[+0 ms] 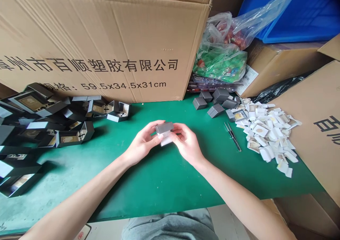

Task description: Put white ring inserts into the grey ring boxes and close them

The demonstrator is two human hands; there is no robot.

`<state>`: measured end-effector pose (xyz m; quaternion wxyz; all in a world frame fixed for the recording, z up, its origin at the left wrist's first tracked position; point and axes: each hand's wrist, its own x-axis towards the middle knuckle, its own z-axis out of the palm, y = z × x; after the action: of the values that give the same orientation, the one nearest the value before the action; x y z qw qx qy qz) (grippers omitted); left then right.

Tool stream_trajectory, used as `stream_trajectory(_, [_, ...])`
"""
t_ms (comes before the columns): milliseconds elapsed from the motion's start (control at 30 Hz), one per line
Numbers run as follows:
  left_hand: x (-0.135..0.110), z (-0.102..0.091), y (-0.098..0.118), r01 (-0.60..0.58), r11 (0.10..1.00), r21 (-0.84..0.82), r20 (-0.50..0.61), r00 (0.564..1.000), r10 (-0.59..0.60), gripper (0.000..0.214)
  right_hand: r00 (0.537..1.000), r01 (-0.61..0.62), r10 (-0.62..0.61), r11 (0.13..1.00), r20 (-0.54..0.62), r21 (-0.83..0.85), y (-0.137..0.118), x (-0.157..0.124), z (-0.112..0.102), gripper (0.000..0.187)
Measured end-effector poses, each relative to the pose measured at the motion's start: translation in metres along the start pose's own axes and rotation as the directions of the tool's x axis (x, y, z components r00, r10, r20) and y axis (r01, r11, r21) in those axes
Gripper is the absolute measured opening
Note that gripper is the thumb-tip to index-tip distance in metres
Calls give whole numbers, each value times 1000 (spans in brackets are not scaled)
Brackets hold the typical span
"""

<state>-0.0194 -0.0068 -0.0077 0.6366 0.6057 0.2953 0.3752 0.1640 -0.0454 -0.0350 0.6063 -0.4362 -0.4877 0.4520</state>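
Between my two hands, above the middle of the green table, is a small dark grey box (164,127) with a pale lower part. My left hand (145,141) grips its left side, thumb at the front. On the right side my right hand (187,141) holds the same box with thumb and fingers. What lies inside the box is hidden from me. To the right, a pair of tweezers (233,136) rests on the table beside a heap of small white pieces (268,132). Several closed dark boxes (215,102) sit behind the tweezers.
Many opened dark boxes (70,135) are piled along the left of the green table (148,190). A large cardboard carton (106,31) stands at the back. Plastic bags (221,61), a blue crate (305,17) and another carton (313,126) line the right side.
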Motion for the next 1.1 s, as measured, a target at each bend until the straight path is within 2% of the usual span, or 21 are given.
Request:
stream_trajectory(100, [0,0,1,26,999,-40,-20,999,-27,46,989,-136,130,984,64,113,-3,3,-3,35])
stream_trajectory(200, [1,0,2,34,999,-30,-16,999,-34,47,981,-188,181,976,71,106,-6,3,-4,36])
stream_trajectory(400, [-1,-2,2,108,994,34,37,993,-110,63,978,-191,183,979,102,76,-5,3,-5,43])
stream_trajectory(467, [-1,-2,3,114,991,73,40,992,-117,57,978,-178,169,982,119,69,-6,3,-7,41])
stream_trajectory(600, [-1,-2,6,70,982,176,17,997,-74,39,991,-52,52,999,124,1,-7,2,-7,28])
stream_trajectory(700, [-1,-2,7,93,985,145,5,995,-95,47,995,9,-4,999,98,-43,-7,0,-5,30])
stream_trajectory(800, [0,-2,5,117,991,56,-20,993,-116,60,992,-73,73,997,103,-5,-6,-1,-4,43])
stream_trajectory(967, [2,-5,4,58,995,77,-64,997,-53,53,955,-210,192,976,224,58,-5,1,-4,49])
stream_trajectory(1100, [3,-2,8,116,986,122,-18,993,-115,48,970,-200,184,976,157,90,-4,3,-6,47])
